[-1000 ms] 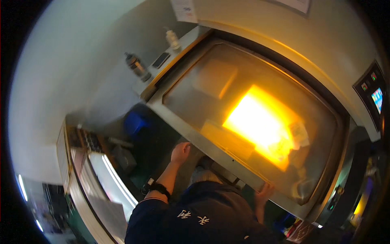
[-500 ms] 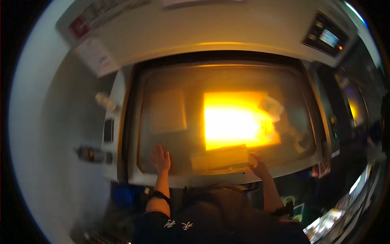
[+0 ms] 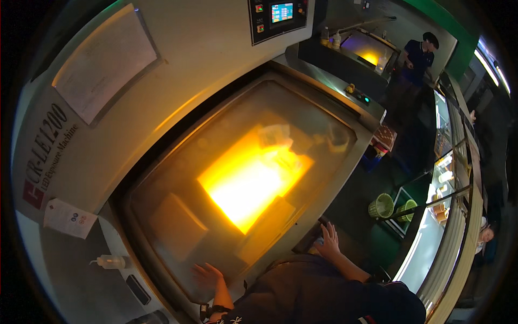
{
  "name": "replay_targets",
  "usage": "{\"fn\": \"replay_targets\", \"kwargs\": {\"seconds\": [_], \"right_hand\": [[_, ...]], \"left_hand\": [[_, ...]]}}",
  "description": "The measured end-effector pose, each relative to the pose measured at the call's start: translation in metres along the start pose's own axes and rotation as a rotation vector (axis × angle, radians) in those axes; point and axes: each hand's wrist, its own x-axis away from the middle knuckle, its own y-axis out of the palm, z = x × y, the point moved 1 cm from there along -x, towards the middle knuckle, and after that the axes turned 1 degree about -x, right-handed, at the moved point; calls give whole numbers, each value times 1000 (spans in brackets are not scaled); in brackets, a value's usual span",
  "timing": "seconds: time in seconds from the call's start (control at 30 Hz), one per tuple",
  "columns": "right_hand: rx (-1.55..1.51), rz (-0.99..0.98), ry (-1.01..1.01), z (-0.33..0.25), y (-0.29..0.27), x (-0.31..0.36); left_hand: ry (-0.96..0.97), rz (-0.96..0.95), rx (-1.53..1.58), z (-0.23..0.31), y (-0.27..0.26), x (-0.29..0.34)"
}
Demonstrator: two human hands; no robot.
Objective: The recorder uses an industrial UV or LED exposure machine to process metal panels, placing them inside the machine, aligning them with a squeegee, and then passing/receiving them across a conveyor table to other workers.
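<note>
My left hand (image 3: 208,277) lies flat with its fingers stretched out on the near left part of the machine's framed bed (image 3: 307,202), holding nothing. My right hand (image 3: 328,244) is raised just off the bed's front edge, fingers apart and empty. A bright yellow-white lit rectangle (image 3: 243,183) glows in the middle of the bed. Along its near side lies a flat, pale strip-like piece (image 3: 265,229). A dim rectangular sheet (image 3: 175,227) is to the left, and a small pale piece (image 3: 275,135) sits at the lit area's far edge.
The machine's pale hood (image 3: 178,70) rises behind the bed, with a control panel (image 3: 279,19). A squeeze bottle (image 3: 111,262) and a phone (image 3: 138,290) lie at left. Green baskets (image 3: 381,206) and a lit bench (image 3: 426,237) stand at right. Another person (image 3: 418,59) stands far right.
The view has swung to the right, bringing the bench and another person into sight. My right hand has come off the bed's front edge and risen; my left hand stays on the bed.
</note>
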Motion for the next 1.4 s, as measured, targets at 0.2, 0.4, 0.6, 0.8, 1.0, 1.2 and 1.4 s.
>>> {"fn": "replay_targets", "kwargs": {"seconds": [0.2, 0.4, 0.6, 0.8, 1.0, 1.2, 1.4], "right_hand": [[-103, -116, 27, 11, -22, -8], [-50, -290, -85, 30, -13, -16], [-187, -841, -282, 126, 48, -36], [45, -782, -147, 121, -40, -61], [125, -654, -212, 174, -103, -108], [50, -651, -232, 207, -110, -151], [-2, -826, -173, 212, -136, -168]], "left_hand": [[-30, -209, 26, 37, -22, -43], [282, 301, 225, 61, 1, -43], [1022, 30, 465, 151, 10, 115], [1095, -481, 409, 170, 41, 187], [864, -864, 439, 177, 39, 170], [780, -657, 559, 213, -5, 202], [772, -185, 564, 269, -15, 189]]}}
